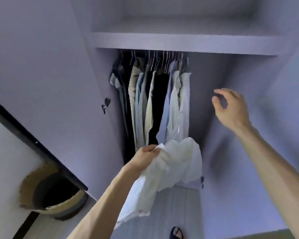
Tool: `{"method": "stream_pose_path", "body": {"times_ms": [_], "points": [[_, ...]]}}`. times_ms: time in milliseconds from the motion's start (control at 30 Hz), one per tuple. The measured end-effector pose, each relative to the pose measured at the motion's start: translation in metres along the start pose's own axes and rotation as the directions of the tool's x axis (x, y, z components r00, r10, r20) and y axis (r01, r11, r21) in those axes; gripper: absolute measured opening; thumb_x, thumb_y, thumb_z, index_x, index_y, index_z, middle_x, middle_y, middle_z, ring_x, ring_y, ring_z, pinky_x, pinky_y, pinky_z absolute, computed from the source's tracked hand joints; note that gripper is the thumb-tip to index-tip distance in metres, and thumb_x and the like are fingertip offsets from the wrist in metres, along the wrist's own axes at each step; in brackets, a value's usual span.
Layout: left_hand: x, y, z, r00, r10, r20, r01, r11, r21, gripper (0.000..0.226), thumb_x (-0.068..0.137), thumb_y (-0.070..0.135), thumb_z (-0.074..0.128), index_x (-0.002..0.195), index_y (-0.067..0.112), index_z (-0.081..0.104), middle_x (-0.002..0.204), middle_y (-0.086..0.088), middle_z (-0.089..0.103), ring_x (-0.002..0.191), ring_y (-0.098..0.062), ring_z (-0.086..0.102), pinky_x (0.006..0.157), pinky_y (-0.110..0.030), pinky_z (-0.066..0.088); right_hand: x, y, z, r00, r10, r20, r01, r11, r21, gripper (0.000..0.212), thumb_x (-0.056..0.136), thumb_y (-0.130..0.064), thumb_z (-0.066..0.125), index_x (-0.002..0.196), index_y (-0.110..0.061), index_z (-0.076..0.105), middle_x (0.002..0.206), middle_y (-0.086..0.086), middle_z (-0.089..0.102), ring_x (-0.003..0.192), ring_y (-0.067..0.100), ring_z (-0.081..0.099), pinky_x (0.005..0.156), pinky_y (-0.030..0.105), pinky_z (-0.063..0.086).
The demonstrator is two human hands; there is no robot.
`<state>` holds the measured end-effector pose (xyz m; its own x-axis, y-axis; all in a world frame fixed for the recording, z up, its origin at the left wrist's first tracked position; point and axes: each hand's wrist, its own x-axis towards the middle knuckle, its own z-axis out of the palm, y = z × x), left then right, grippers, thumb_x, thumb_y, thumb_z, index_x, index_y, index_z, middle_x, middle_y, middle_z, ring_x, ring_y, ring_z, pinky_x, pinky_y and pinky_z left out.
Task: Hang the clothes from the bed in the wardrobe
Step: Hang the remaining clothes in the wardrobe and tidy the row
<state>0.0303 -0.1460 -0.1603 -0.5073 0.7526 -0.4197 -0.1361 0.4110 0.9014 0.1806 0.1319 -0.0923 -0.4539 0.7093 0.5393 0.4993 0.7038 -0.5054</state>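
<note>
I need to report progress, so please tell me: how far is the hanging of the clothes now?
Done: many garments already hang on the wardrobe rail, though which came from the bed cannot be told. In hand: the left hand grips a crumpled white shirt, not yet hung, while the open right hand reaches toward the wardrobe. Left: hanging this shirt; the bed is out of view.

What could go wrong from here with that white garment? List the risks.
1. The left hand grips the white garment bunched at one edge, and no hanger shows in it, so it may slip or crease before hanging.
2. The hanging clothes look tightly packed, so forcing another in could knock one loose.
3. The right hand is open near the right door, which may block access to the rail.
</note>
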Motion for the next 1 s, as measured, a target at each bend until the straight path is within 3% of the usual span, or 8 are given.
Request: {"method": "stream_pose_path", "body": {"times_ms": [167, 267, 400, 500, 633, 700, 867, 1000], "points": [[0.064, 0.061, 0.053, 0.993, 0.115, -0.026, -0.114, 0.992, 0.049, 0.022, 0.101, 0.020, 0.053, 0.094, 0.030, 0.072, 0.101, -0.009, 0.073, 0.093, -0.027, 0.068, 0.095, -0.042, 0.053, 0.085, 0.004, -0.043, 0.986, -0.089, -0.138, 0.059, 0.976, -0.212, 0.045, 0.097, -0.037, 0.049, 0.140, -0.022, 0.053, 0.152, 0.006, 0.041, 0.133, 0.035, 0.039, 0.110, 0.041, 0.034], [0.096, 0.094, 0.084, 0.983, 0.178, -0.051, -0.176, 0.984, 0.038, 0.023, 0.097, 0.023, 0.052, 0.108, 0.023, 0.073, 0.106, -0.009, 0.073, 0.101, -0.031, 0.069, 0.096, -0.045, 0.055, 0.128, 0.007, -0.056, 0.985, -0.110, -0.133, 0.052, 0.926, -0.373, 0.053, 0.099, -0.040, 0.044, 0.151, -0.026, 0.038, 0.163, 0.009, 0.022, 0.149, 0.032, 0.018, 0.120, 0.046, 0.017], [0.133, 0.131, 0.120, 0.959, 0.269, -0.091, -0.268, 0.963, 0.028, 0.029, 0.101, 0.015, 0.041, 0.109, 0.026, 0.066, 0.090, 0.003, 0.065, 0.077, -0.012, 0.059, 0.068, -0.020, 0.050, 0.177, 0.024, -0.053, 0.998, -0.048, -0.035, 0.025, 0.874, -0.485, 0.051, 0.104, -0.045, 0.029, 0.155, -0.036, 0.027, 0.167, 0.003, 0.009, 0.154, 0.023, -0.001, 0.121, 0.052, -0.001], [0.158, 0.152, 0.143, 0.937, 0.318, -0.146, -0.316, 0.948, 0.039, 0.037, 0.104, 0.016, 0.036, 0.131, 0.022, 0.060, 0.098, 0.008, 0.062, 0.082, -0.007, 0.057, 0.075, -0.022, 0.048, 0.197, 0.047, -0.038, 0.999, -0.053, 0.012, 0.052, 0.878, -0.475, 0.051, 0.102, -0.046, 0.020, 0.152, -0.041, 0.030, 0.164, 0.004, 0.021, 0.153, 0.023, 0.008, 0.121, 0.056, 0.001], [0.193, 0.169, 0.167, 0.885, 0.373, -0.278, -0.376, 0.926, 0.044, 0.038, 0.107, 0.020, 0.035, 0.141, 0.022, 0.052, 0.121, 0.007, 0.060, 0.121, -0.017, 0.056, 0.100, -0.026, 0.044, 0.204, 0.072, -0.015, 0.947, -0.254, -0.195, 0.132, 0.864, -0.487, 0.043, 0.103, -0.037, 0.036, 0.145, -0.035, 0.043, 0.151, 0.006, 0.041, 0.144, 0.027, 0.029, 0.120, 0.059, 0.007], [0.211, 0.172, 0.177, 0.853, 0.400, -0.336, -0.399, 0.914, 0.074, 0.040, 0.107, 0.022, 0.034, 0.145, 0.022, 0.048, 0.134, 0.003, 0.058, 0.129, -0.016, 0.052, 0.103, -0.021, 0.039, 0.208, 0.078, -0.006, 0.897, -0.326, -0.298, 0.136, 0.847, -0.515, 0.041, 0.103, -0.035, 0.040, 0.144, -0.033, 0.047, 0.146, 0.007, 0.046, 0.140, 0.028, 0.035, 0.120, 0.059, 0.008], [0.248, 0.187, 0.196, 0.772, 0.483, -0.414, -0.443, 0.875, 0.195, 0.042, 0.108, 0.024, 0.033, 0.148, 0.025, 0.044, 0.126, 0.006, 0.054, 0.116, -0.010, 0.054, 0.091, -0.012, 0.033, 0.220, 0.090, 0.012, 0.817, -0.408, -0.408, 0.133, 0.822, -0.554, 0.040, 0.104, -0.036, 0.040, 0.142, -0.032, 0.050, 0.143, 0.008, 0.050, 0.137, 0.028, 0.039, 0.119, 0.059, 0.009], [0.280, 0.203, 0.210, 0.741, 0.534, -0.408, -0.453, 0.845, 0.283, 0.043, 0.108, 0.025, 0.032, 0.150, 0.026, 0.040, 0.127, -0.005, 0.054, 0.112, -0.024, 0.059, 0.094, -0.031, 0.045, 0.229, 0.098, 0.023, 0.750, -0.465, -0.470, 0.127, 0.799, -0.587, 0.040, 0.102, -0.036, 0.045, 0.141, -0.032, 0.050, 0.140, 0.008, 0.052, 0.134, 0.029, 0.040, 0.118, 0.057, 0.008]]}}
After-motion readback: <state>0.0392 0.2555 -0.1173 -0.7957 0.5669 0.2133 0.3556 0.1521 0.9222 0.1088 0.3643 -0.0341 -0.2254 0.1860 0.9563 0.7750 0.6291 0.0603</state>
